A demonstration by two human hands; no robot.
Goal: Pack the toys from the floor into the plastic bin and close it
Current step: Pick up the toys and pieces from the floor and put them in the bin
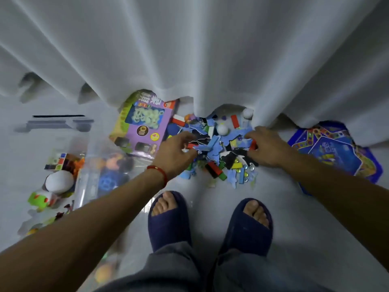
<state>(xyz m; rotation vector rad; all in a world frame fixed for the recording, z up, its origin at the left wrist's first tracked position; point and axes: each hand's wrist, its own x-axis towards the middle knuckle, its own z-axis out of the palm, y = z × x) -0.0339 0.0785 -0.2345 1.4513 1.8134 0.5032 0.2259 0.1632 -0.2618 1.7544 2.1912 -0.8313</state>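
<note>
- A heap of small toys [221, 150] lies on the pale floor [210, 218] at the foot of a white curtain [189, 49]: blue jigsaw pieces, red, green and yellow blocks, glass beads and two little white balls.
- The left hand [175, 152] comes down on the heap's left edge, fingers curled into the pieces around a red block; how firmly it holds them cannot be told.
- The right hand [265, 147] meets the heap's right edge, fingers bent down among the pieces by another red block; its hold is equally unclear.
- The hands sit apart, with the heap between them.
- A red bracelet [159, 172] circles the left wrist.
- The clear plastic bin [84, 169] stands on the floor to the left of the heap, open at the top, with a white ball, a green toy and coloured blocks inside.
- A purple toy box [143, 123] lies between bin and heap, its far end tucked under the curtain hem.
- A blue game board [336, 150] lies to the right, just beyond the right forearm.
- Two feet in dark blue slippers [210, 222] stand near the heap.
</note>
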